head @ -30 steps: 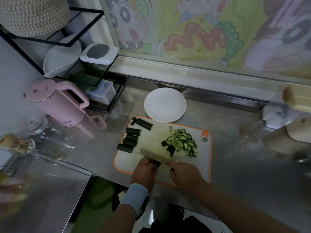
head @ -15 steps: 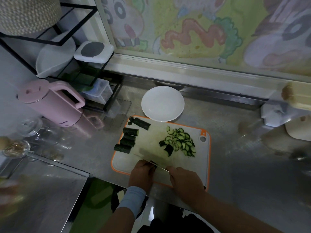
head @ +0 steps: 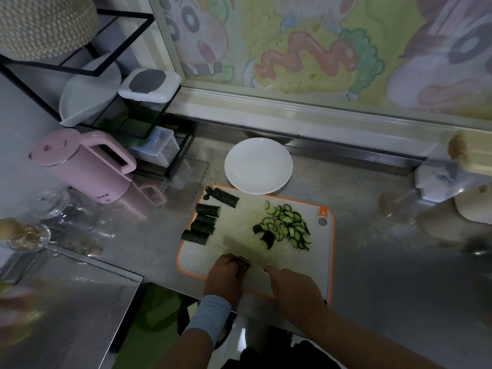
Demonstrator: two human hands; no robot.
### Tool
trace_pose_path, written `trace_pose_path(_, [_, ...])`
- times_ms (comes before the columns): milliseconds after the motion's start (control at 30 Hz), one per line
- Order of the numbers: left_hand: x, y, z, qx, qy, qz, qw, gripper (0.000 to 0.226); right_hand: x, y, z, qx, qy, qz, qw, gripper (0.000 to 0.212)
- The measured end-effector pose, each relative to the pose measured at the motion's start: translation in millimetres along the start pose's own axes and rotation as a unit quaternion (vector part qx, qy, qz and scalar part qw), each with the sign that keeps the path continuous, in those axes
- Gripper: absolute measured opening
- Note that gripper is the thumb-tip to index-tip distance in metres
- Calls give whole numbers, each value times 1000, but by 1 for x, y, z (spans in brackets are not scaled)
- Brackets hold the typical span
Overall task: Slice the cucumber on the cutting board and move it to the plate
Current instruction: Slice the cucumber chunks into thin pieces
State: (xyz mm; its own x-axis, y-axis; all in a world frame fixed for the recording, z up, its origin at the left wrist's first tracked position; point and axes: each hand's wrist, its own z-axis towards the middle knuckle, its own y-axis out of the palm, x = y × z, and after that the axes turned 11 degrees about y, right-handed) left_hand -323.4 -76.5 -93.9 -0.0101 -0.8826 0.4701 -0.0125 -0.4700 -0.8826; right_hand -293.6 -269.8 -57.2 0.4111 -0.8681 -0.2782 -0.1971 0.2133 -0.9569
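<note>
Our left hand (head: 225, 275), with a pale blue wristband (head: 210, 312) behind it, lay at the near edge of the board (head: 316, 262). Its fingers were curled down over a dark cucumber piece (head: 244, 265), of which only a sliver showed at the fingertips. Just beside it, our right hand (head: 295, 291) was closed round the knife (head: 257, 279). The handle was hidden under the palm and one finger lay along the top of the broad blade. The blade stood between the two hands, right against the cucumber piece.

Farther up the board, a loose heap of thin slices (head: 287, 229) lay towards the right, near the hanging hole. At the left edge we saw short dark chunks (head: 203, 222) lined up side by side, with one more chunk lying at the far left corner. The white plate (head: 258, 166) sat just beyond the board, its rim meeting the far edge. All of it rested on a steel counter (head: 386, 262), and a pink kettle (head: 82, 166) stood well off to the left.
</note>
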Motion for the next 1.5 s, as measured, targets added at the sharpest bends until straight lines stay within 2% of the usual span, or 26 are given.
trace_pose_path(167, [0,-1,0,-2,-4,-4,1000,25,-2,-2,1,-2,-1,5,1000,34])
trace_pose_path(367, [-1,-2,0,-3,-4,5,1000,20,-3,1,3,-21,-5,-40,999,40])
trace_pose_path(600, [-4,-1,0,12,-7,-17,1000,17,-1,18,12,14,-26,-37,999,37])
trace_pose_path(667, [-4,0,0,12,-6,-22,1000,16,-4,27,18,-5,-17,-2,1000,23])
trace_pose_path(733, [-4,0,0,12,-11,-19,1000,14,-11,32,20,-32,6,33,999,33])
trace_pose_path(833, [-2,-2,0,5,-14,-14,1000,15,-17,33,27,-54,28,83,995,34])
trace_pose_path(967, [3,-7,1,-13,-4,-7,1000,20,-14,33,22,-52,13,103,993,34])
trace_pose_path(1067, [3,-7,0,-7,0,0,1000,22,-10,35,11,1,-20,77,997,42])
trace_pose_path(1200, [4,-7,-1,2,-2,-4,1000,22,-4,16,2,44,-31,13,998,32])
trace_pose_path(1433, [4,-6,-2,1,-11,-8,1000,23,1,12,-4,68,-22,-7,997,24])
trace_pose_path(1500, [4,-6,-1,-7,-11,-5,1000,22,1,19,-1,63,-25,-24,997,28])
